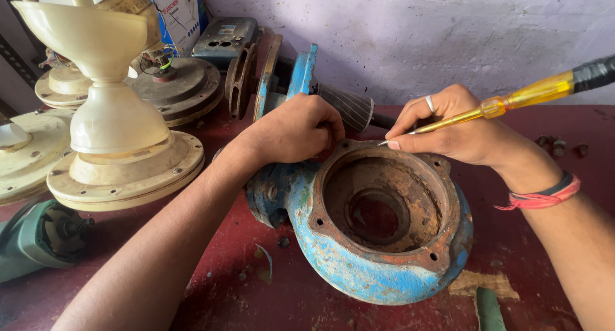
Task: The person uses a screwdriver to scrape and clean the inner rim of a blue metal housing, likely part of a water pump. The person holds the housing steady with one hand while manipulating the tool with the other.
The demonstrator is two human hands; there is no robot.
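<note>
Rusty blue cast-iron pump housing (378, 241) was gripped at its rim by left hand (298, 129); yellow translucent-handled screwdriver (512, 100) was pinched in right hand (458, 129), tip at rim; white-and-blue carton (179, 14) was stood rear left

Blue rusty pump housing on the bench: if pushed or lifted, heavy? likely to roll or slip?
The blue pump housing looks like thick cast metal, so probably heavy and rigid. It rests on a curved side with the left hand bracing it, so it may rock or roll if released. Rust and flaking paint suggest a rough, grippy surface. The right hand works a yellow screwdriver at its rim.
</note>
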